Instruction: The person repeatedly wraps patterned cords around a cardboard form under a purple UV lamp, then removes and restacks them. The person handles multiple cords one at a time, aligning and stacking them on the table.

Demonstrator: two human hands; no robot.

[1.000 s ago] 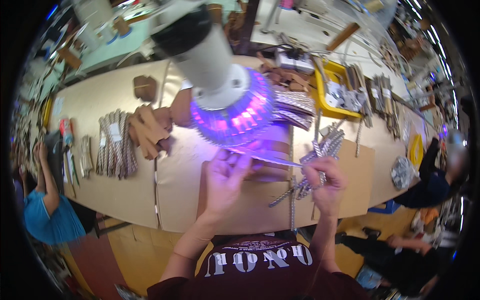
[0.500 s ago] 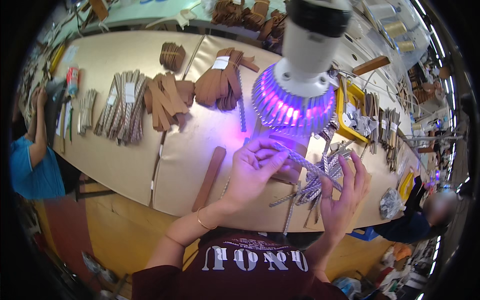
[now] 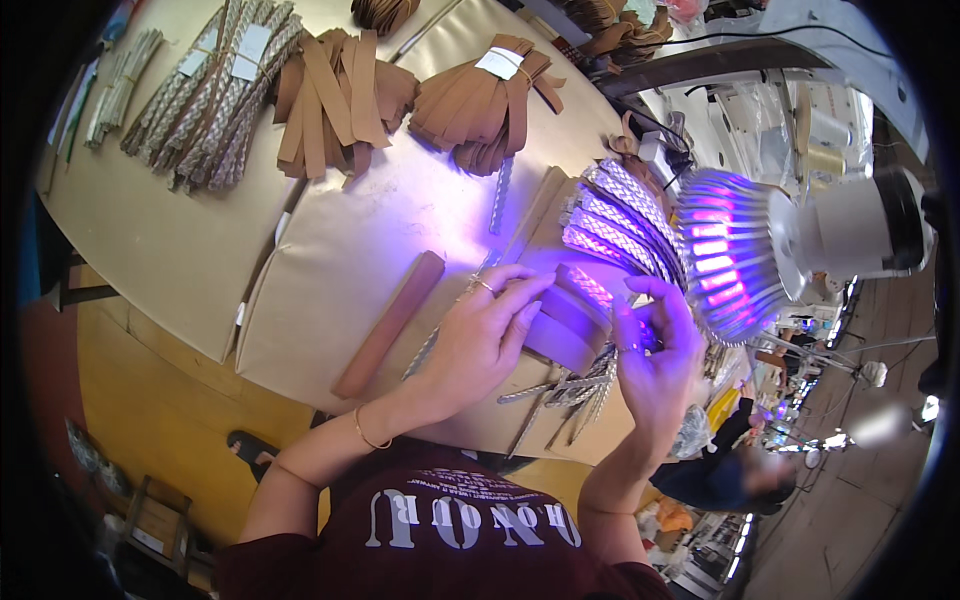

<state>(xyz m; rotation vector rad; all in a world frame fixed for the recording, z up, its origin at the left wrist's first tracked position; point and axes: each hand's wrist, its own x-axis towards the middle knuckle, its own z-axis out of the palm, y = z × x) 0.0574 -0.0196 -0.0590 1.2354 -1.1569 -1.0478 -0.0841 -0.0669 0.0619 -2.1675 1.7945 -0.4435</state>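
My left hand (image 3: 487,335) is closed, fingers bent and thumb near the index finger. Its fingertips are at the left edge of some flat brown strips (image 3: 562,335), and what they pinch, if anything, is hidden. A short length of braided strip (image 3: 588,287), lit purple, lies over the brown strips between my hands. My right hand (image 3: 655,350) has its thumb and index finger curled together at the right end of this braided strip. Beyond them a row of pale braided strips (image 3: 615,220) lies side by side. Loose thin braided cords (image 3: 585,390) lie below, near the table's front edge.
A finned lamp (image 3: 735,255) glows purple close to my right hand. A brown bar (image 3: 390,325) lies left of my left hand. Bundles of brown strips (image 3: 480,105) and braided cords (image 3: 215,100) are farther back on the padded table (image 3: 330,260). A person (image 3: 720,470) is at right.
My view has shifted, and the lamp now appears farther right, uncovering the row of braided strips. Both hands have lowered from holding a braided strip in the air to the brown strips.
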